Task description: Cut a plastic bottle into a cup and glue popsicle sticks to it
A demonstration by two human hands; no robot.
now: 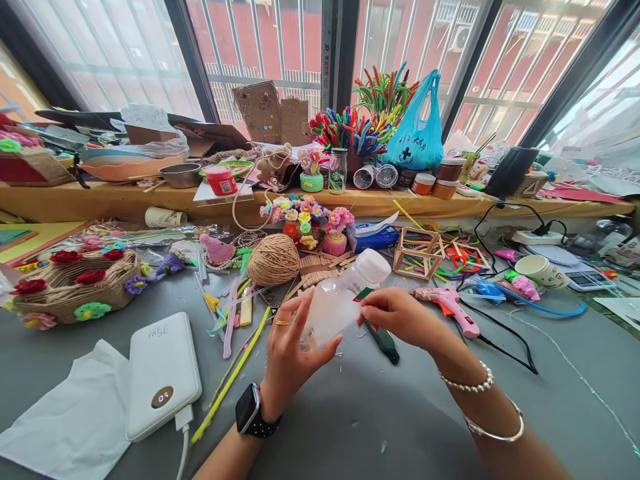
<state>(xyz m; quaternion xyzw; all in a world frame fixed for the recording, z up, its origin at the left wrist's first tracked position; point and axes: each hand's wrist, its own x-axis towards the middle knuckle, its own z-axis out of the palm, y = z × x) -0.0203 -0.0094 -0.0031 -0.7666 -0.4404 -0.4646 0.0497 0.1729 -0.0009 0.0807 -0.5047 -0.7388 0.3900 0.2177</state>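
Note:
My left hand (295, 343) is wrapped round a translucent plastic bottle (333, 307) with a white cap (374, 267). The bottle is tilted, its cap end up and to the right. Against the right side of the bottle, the fingers of my right hand (393, 313) are pinched together. Whatever lies between those fingertips is hidden. Behind and just below my right hand, a dark green handled tool (384, 343) lies on the table, partly covered by the hand.
A pink glue gun (453, 310) with a black cable rests at the right. On the left are a white power bank (163, 373), a tissue (75, 413) and a twine basket with flowers (75, 287). A twine ball (274, 260) and a stick frame (417, 253) stand behind the bottle.

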